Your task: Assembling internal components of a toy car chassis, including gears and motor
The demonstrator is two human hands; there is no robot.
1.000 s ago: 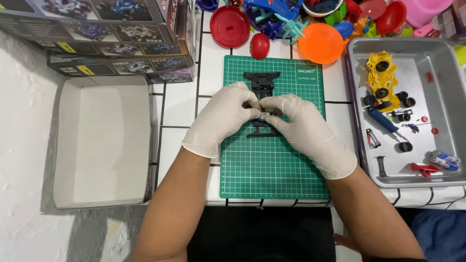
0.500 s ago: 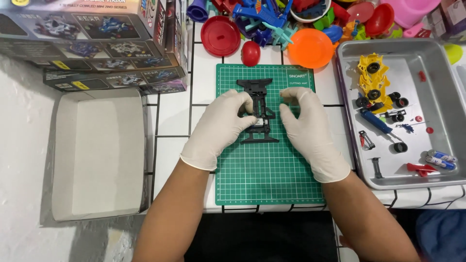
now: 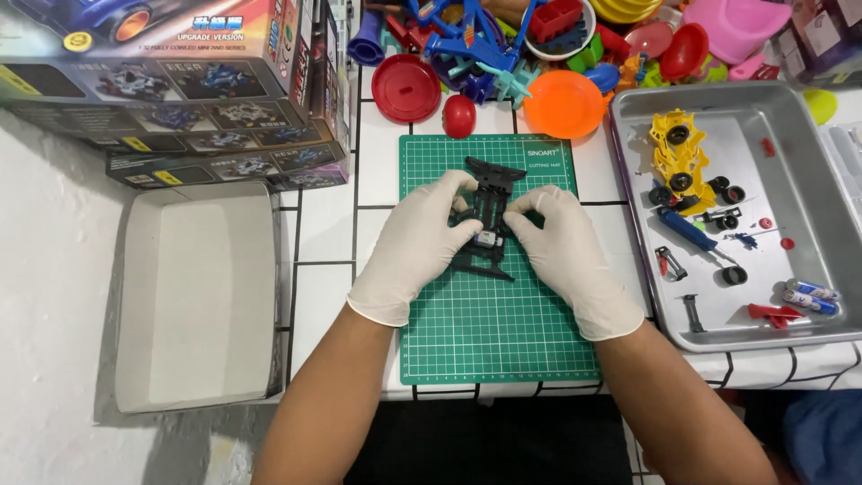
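Observation:
A black toy car chassis (image 3: 492, 184) lies on the green cutting mat (image 3: 494, 332), with a small silver motor (image 3: 486, 240) set in its middle. Both hands wear white gloves. My left hand (image 3: 415, 247) grips the chassis from the left, thumb by the motor. From the right, my right hand (image 3: 561, 251) pinches the chassis next to the motor with its fingertips. The chassis's lower half is partly hidden by the fingers.
A metal tray (image 3: 808, 224) at right holds a yellow car body (image 3: 675, 153), black wheels, a blue screwdriver (image 3: 686, 230) and small parts. An open white box (image 3: 197, 296) sits at left, below stacked model kit boxes (image 3: 171, 90). Colourful plastic toys (image 3: 539, 54) crowd the far edge.
The hands have stayed on the chassis, shifting their fingers around the motor at its middle. The view has drifted a little, so everything sits lower in frame.

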